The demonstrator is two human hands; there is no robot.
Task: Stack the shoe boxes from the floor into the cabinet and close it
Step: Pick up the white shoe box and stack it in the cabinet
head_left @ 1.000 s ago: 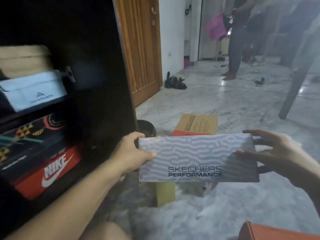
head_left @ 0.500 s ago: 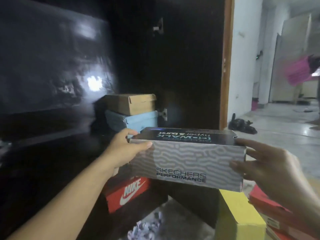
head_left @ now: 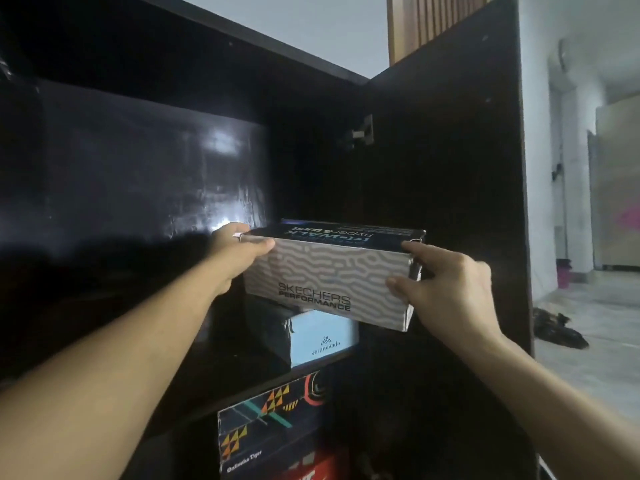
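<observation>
Both my hands grip the grey Skechers box (head_left: 329, 275), left hand (head_left: 239, 254) and right hand (head_left: 446, 289) at its ends, above the pale blue box (head_left: 323, 339) inside the cabinet (head_left: 138, 168).

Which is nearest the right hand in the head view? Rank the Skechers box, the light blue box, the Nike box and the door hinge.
1. Skechers box: gripped by the right hand.
2. Light blue box: just below-left.
3. Door hinge: above, on the cabinet door.
4. Nike box: lowest, at the frame's bottom edge.
</observation>
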